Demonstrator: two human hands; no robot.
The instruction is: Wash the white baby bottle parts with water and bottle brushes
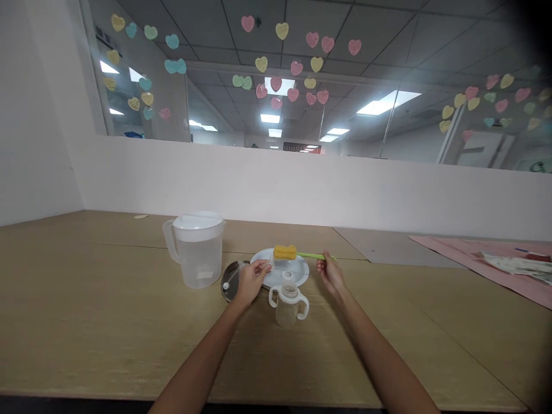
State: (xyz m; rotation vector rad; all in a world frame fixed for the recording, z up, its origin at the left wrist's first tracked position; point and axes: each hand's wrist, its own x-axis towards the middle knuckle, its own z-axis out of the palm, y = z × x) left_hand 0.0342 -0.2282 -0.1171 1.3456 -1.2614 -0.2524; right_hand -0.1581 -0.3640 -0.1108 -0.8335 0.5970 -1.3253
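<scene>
My right hand (pixel 330 271) is closed on the green handle of a brush with a yellow sponge head (pixel 285 252). The sponge head is over the far part of a white plate (pixel 304 276). My left hand (pixel 254 277) is closed at the plate's left side, pinching a small clear piece (pixel 270 263) whose shape is hard to make out. A clear bottle with two white handles (pixel 287 310) stands upright and open in front of the plate. Behind its mouth, a small white part (pixel 287 277) is on the plate. A dark round metal dish (pixel 230 282) lies partly behind my left hand, with a small white piece (pixel 226 286) in it.
A lidded translucent pitcher (pixel 199 253) stands left of the dish on the wooden table (pixel 107 310). At the far right, a pink cloth (pixel 452 259) carries a few items. A white wall with a window above it rises behind the table.
</scene>
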